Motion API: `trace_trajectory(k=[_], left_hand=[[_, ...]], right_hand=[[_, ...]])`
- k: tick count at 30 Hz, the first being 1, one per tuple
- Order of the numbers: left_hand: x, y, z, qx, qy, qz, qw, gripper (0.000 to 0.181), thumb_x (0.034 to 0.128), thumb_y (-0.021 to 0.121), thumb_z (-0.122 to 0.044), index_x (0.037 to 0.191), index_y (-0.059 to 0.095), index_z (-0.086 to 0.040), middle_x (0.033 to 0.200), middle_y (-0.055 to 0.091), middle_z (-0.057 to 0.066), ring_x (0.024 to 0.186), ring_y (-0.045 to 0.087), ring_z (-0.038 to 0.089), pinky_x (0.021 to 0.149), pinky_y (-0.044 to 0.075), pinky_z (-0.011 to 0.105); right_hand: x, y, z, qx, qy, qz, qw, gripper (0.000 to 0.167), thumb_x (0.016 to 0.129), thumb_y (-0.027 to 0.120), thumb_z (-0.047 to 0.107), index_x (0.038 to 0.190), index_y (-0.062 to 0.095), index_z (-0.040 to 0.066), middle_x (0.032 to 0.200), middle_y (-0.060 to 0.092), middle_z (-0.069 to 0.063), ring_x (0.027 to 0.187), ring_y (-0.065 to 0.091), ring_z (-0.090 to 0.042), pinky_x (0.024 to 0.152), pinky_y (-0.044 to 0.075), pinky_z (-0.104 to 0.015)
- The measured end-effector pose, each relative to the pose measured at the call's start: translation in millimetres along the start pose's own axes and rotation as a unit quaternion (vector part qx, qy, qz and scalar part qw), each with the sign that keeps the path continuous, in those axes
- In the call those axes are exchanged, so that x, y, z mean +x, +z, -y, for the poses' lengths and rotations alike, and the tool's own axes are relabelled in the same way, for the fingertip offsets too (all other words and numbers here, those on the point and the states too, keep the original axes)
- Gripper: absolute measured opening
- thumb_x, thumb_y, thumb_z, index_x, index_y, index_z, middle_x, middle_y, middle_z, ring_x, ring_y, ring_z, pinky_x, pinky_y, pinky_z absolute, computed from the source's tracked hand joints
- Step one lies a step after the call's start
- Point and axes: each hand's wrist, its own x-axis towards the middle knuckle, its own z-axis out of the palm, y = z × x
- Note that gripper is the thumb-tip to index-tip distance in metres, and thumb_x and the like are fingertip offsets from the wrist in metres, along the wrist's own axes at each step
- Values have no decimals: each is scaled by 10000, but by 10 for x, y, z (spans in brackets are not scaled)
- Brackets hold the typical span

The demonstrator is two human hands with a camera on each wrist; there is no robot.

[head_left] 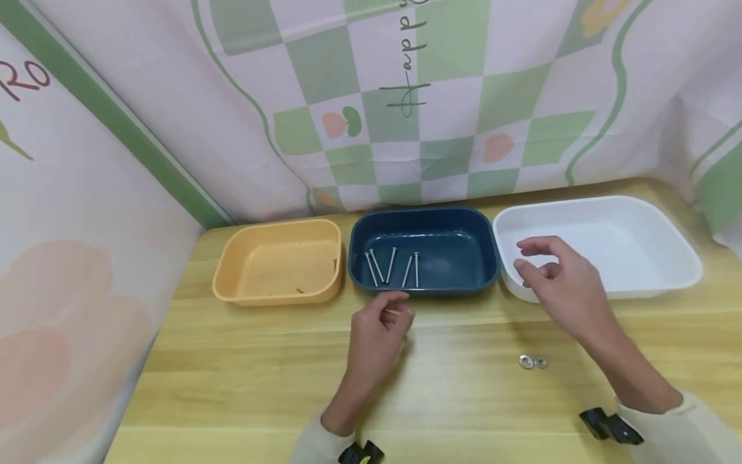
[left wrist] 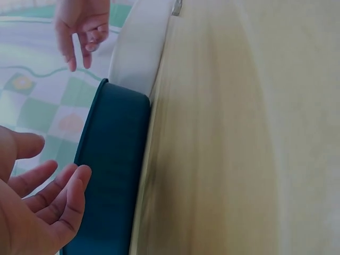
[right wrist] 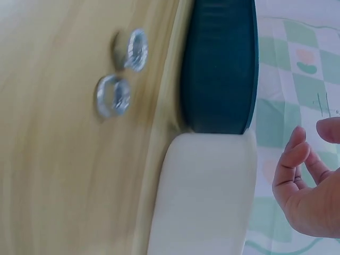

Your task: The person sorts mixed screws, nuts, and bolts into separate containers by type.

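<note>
My right hand (head_left: 570,290) is over the left part of the white tray (head_left: 649,258), thumb and forefinger apart and nothing between them. At the front rim of the dark blue tray (head_left: 458,258), my left hand (head_left: 375,335) has its fingers loosely bent and holds nothing; whether it touches the rim I cannot tell. Several long silver screws (head_left: 391,265) lie in the left half of the blue tray. On the table in front of the white tray are small shiny metal rings (head_left: 526,362), seen closer in the right wrist view as ring-shaped metal pieces (right wrist: 136,50).
To the left stands a yellow tray (head_left: 272,261) with a few tiny dark pieces (head_left: 299,290) in it. All three trays stand in a row along the back of the wooden table (head_left: 232,380). Behind them hangs a green-and-white checked cloth (head_left: 452,109).
</note>
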Motion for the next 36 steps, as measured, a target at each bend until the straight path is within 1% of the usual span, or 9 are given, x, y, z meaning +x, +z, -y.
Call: trace_trajectory(k=[3, 6, 10, 14, 18, 22, 27, 31, 36], left_hand=[[-25, 15, -1, 91, 43, 172, 9998, 188, 890, 715, -56, 1075, 728, -25, 889, 706, -7, 711, 649, 77, 659, 566, 246], [-46, 31, -13, 257, 127, 305, 9991, 192, 888, 724, -77, 1076, 726, -40, 892, 700, -23, 711, 642, 57, 676, 561, 236], [-65, 56, -33, 520, 250, 410, 9975, 201, 883, 735, -92, 1080, 729, -51, 900, 703, -23, 708, 634, 44, 680, 550, 223], [-73, 88, -43, 703, 387, 520, 9954, 219, 871, 749, -99, 1085, 727, -55, 918, 717, 6, 701, 630, 26, 670, 539, 205], [-77, 112, -49, 994, 531, 625, 9917, 241, 863, 763, -102, 1097, 723, -65, 942, 726, 49, 690, 623, 3, 661, 529, 185], [-78, 120, -68, 1364, 644, 779, 9855, 260, 861, 772, -112, 1115, 722, -84, 967, 728, 59, 675, 606, -15, 662, 517, 176], [-77, 147, -67, 1669, 744, 950, 9786, 266, 859, 774, -124, 1119, 727, -91, 983, 728, 52, 651, 567, -35, 665, 500, 169], [-67, 185, -77, 1795, 853, 1061, 9743, 258, 853, 764, -121, 1107, 735, -94, 981, 731, 47, 635, 556, -42, 686, 500, 175], [-62, 239, -97, 2141, 892, 1340, 9634, 252, 863, 743, -159, 1111, 741, -115, 979, 730, 13, 695, 605, -10, 769, 511, 221]], right_hand=[[-21, -27, -47, -14, 33, -92, 10000, 381, 1008, 597, 307, 1318, 573, 87, 896, 713, -146, 692, 620, -137, 468, 413, -299], [-36, -62, -98, 24, 51, -169, 9998, 375, 1005, 604, 288, 1318, 575, 83, 965, 705, -145, 683, 628, -84, 477, 426, -275], [-53, -119, -143, -24, 105, -234, 9997, 385, 1007, 601, 298, 1324, 569, 83, 1156, 654, -166, 699, 639, -6, 514, 448, -247], [-72, -186, -187, -118, 131, -307, 9994, 396, 1007, 597, 309, 1327, 562, 79, 1200, 630, -152, 691, 632, 7, 515, 441, -252], [-102, -226, -246, -14, 138, -377, 9992, 388, 1003, 608, 301, 1322, 563, 84, 1151, 618, -11, 686, 638, -16, 502, 444, -257], [-128, -246, -299, 148, 128, -410, 9990, 380, 1000, 616, 283, 1320, 564, 84, 1094, 591, 109, 695, 645, -30, 485, 434, -263], [-162, -296, -340, 169, 167, -516, 9984, 373, 998, 618, 264, 1317, 563, 79, 1035, 585, 181, 688, 644, -13, 459, 406, -277], [-180, -353, -380, 150, 280, -578, 9978, 369, 998, 616, 264, 1316, 562, 86, 990, 579, 221, 678, 638, 11, 476, 405, -268], [-204, -428, -457, 186, 374, -722, 9965, 343, 989, 630, 260, 1296, 574, 117, 927, 591, 255, 653, 632, 27, 483, 426, -249]])
